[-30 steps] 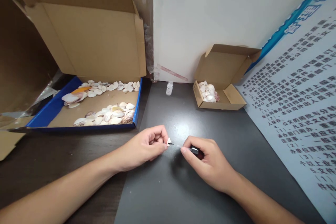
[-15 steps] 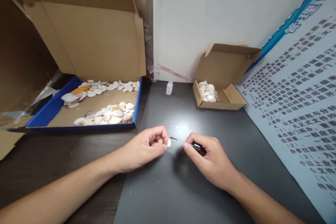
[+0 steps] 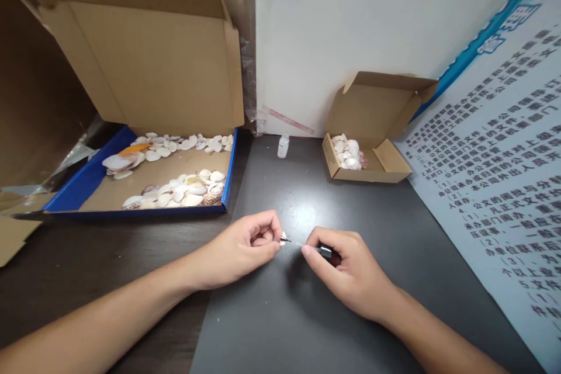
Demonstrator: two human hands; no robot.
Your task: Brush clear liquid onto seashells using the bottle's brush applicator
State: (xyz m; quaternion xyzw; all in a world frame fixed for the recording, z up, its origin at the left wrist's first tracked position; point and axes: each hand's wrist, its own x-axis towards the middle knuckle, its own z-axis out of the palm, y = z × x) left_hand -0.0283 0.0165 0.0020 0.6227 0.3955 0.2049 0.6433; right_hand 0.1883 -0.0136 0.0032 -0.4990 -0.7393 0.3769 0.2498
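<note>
Between thumb and forefinger, my left hand (image 3: 249, 243) pinches a small white seashell (image 3: 283, 242), mostly hidden by the fingertips. My right hand (image 3: 346, 266) is closed around the black handle of a thin brush (image 3: 325, 252). Its dark bristle tip lies over the shell, and seems to touch it. Both hands are above the dark grey mat (image 3: 245, 333). Beyond them a small white bottle (image 3: 283, 146) stands upright near the wall; no cap shows on it.
At the left, an open blue-edged cardboard box (image 3: 100, 190) holds two groups of shells and a large shell. A smaller open carton (image 3: 372, 175) with white shells stands at the back right. A printed sheet (image 3: 491, 198) borders the right side.
The brush in my right hand has moved slightly left and down, so its tip now lies over the shell instead of beside it. My left hand has hardly moved.
</note>
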